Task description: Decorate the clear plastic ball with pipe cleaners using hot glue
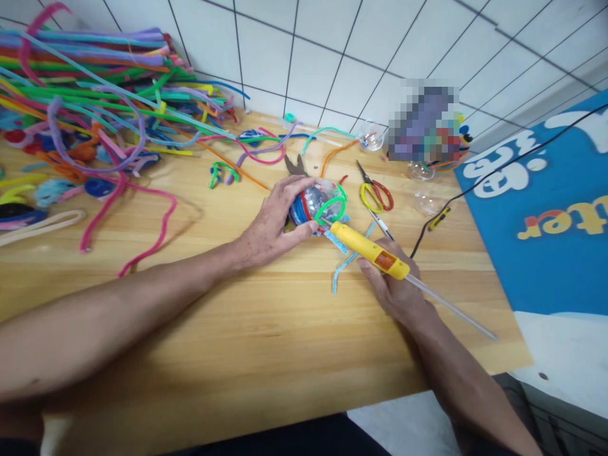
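Note:
My left hand (275, 221) is closed around a clear ball (316, 197) with blue, red and green pipe cleaner on it. In my right hand (396, 282) is a yellow glue gun (363, 245), with a clear glue stick (456, 308) poking out of its back end. The gun's nozzle meets the ball near a green pipe cleaner loop (341, 202); whether glue is flowing I cannot tell. Light blue pipe cleaner pieces (339, 273) lie just below the ball. Behind it show the jaws of pliers (295, 166), their handles hidden by the ball and my hand.
Scissors (375, 193) with yellow and red handles lie beyond the gun. A heap of coloured pipe cleaners (95, 69) fills the back left. Clear plastic domes (429, 201) and a yellow cutter (439, 218) are at right, near a black cord (475, 183). A tiled wall (313, 57) bounds the table.

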### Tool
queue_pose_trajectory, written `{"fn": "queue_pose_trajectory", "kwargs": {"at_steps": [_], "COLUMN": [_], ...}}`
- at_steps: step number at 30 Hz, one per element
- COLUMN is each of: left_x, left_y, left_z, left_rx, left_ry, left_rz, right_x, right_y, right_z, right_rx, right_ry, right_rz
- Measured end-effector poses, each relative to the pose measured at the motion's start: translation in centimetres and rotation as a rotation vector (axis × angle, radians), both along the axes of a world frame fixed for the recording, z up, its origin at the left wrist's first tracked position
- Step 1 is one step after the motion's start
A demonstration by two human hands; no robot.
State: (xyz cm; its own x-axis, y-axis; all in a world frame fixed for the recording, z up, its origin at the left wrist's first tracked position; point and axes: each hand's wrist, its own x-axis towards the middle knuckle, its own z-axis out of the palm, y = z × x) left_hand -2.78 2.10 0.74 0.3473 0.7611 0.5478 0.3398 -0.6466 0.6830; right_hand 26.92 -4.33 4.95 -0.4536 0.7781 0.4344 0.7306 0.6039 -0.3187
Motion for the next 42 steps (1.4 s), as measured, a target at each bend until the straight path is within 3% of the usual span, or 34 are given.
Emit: {"fn": "queue_pose_trajectory", "kwargs": {"at_steps": [15, 21, 42], "left_x": [0.09, 0.02, 0.08], "left_y": [-0.02, 0.04, -0.01], "left_z": [-0.08, -0.17, -0.16], "left_rx": [0.004, 0.003, 0.007], "left_ry": [-0.026, -0.013, -0.016], "left_rz": [-0.002, -0.001, 0.005], "right_x": [-0.33, -0.12, -0.4], "right_y": [0.03, 0.12, -0.11], "right_z": [0.0, -0.36, -0.48], "right_rx": [0.103, 0.062, 0.066], "right_ry": [0.015, 0.021, 0.029], "right_rz": [0.04, -0.027, -0.005]}}
